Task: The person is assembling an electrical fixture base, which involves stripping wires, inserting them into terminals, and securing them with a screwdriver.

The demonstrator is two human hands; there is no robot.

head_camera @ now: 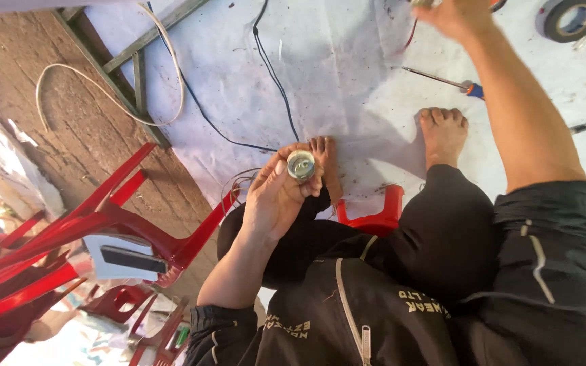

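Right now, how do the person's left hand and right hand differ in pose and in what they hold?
The left hand is drawn in close, fingers curled round a small round silver metal piece; the right hand stretches far out over the white sheet, cut off at the picture's edge, its hold hidden. Both are bare.

Bright daylight, soft shadows, slight blur.

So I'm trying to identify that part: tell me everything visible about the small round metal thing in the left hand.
The small round metal piece looks silvery and shiny, a short cylinder with its circular end turned toward the camera and a darker centre. The left hand pinches it by the rim between fingertips and thumb, raised above the knees and the white sheet. Finer details are too small to tell.
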